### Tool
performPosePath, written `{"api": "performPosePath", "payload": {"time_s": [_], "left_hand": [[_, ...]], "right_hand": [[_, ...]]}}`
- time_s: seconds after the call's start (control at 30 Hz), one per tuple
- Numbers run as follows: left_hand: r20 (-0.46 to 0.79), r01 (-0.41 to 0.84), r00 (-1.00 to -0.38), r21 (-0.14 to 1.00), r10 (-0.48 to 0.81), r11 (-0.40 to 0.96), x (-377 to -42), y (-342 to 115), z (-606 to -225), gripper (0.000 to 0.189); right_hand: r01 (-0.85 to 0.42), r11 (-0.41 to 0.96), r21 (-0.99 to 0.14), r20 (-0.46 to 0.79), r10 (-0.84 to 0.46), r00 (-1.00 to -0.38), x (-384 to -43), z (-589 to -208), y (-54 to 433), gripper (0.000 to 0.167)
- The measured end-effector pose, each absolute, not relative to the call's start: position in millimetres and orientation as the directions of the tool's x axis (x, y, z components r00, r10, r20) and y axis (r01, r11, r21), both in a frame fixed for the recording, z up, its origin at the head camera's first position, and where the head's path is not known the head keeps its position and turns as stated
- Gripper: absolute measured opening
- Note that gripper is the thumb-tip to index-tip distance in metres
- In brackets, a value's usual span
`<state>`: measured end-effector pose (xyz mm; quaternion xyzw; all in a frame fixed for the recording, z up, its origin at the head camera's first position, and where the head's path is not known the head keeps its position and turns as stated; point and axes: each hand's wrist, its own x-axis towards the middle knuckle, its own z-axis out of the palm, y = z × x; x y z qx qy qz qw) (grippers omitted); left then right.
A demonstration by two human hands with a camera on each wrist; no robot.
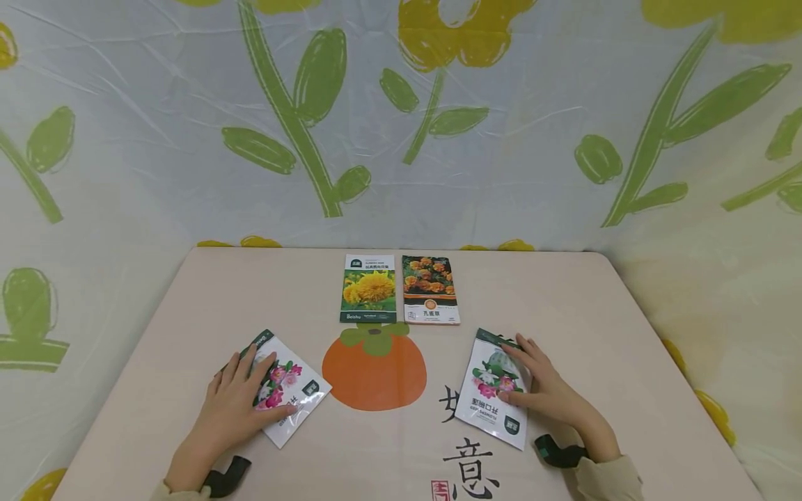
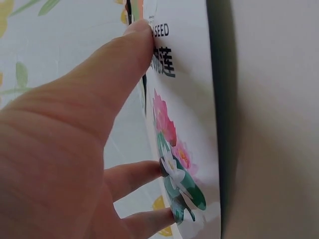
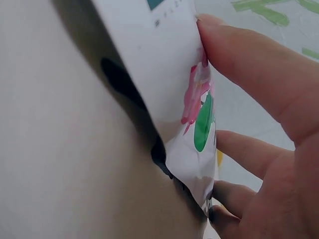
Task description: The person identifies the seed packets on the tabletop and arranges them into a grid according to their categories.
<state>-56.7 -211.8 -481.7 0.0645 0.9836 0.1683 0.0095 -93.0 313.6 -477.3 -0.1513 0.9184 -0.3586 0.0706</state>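
Screened-off nook: flower-print sheeting [image 1: 514,188] around a pale table [image 1: 532,292]

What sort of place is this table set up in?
Probably a makeshift indoor booth: flower-printed sheeting rises behind and on both sides of the table, and flower seed packets lie on its top.

Two packets [image 1: 491,386] — before two other packets [image 1: 368,289]

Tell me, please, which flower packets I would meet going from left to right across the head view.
Left pink-flowered packet → yellow-flowered packet → orange-flowered packet → right pink-flowered packet.
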Motion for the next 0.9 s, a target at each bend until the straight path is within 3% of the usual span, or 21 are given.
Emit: {"api": "performPosePath", "payload": {"time_s": [0.9], "left_hand": [[0.023,0.123,-0.992,0.320,0.122,0.940,-55.6,-209.7,-485.7,0.101]], "right_hand": [[-0.222,0.715,-0.663,-0.027,-0.320,-0.947,-94.8,-482.3,315.9,0.080]]}}
